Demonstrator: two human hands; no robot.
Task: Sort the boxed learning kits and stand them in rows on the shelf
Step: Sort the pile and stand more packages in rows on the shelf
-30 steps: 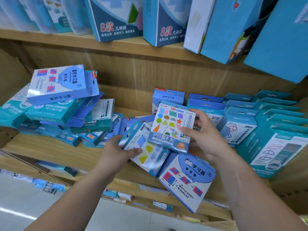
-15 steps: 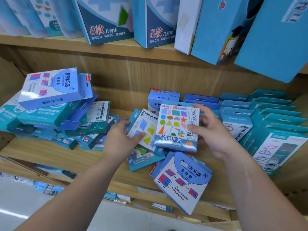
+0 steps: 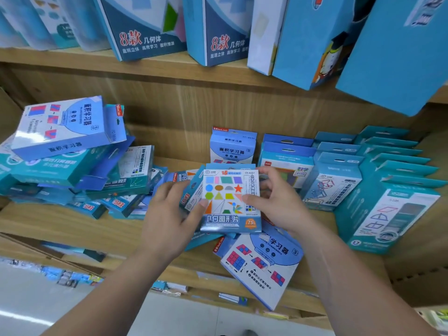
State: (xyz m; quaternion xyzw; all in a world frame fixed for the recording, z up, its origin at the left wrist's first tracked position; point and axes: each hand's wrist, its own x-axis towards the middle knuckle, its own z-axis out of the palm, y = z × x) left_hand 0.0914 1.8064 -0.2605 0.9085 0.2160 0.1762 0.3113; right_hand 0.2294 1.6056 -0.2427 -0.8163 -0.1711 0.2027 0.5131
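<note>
The right hand [image 3: 274, 204] has its fingers [image 3: 265, 171] curled over the top right corner of the shapes box [image 3: 230, 202] and its thumb on the front, gripping it tilted face-up. The left hand [image 3: 169, 214] curls round a blue box [image 3: 192, 190] tucked just behind, with its thumb tip touching the shapes box's left edge. Both boxes hang above the shelf [image 3: 97, 229], over a flat box [image 3: 261, 260] at its front lip. Left of the hands lies a loose pile [image 3: 72, 166]; to their right stand rows [image 3: 339, 175]. This looks like the sorting step. Next, both boxes need an upright slot, probably beside the standing box [image 3: 232, 146] just behind the fingers.
</note>
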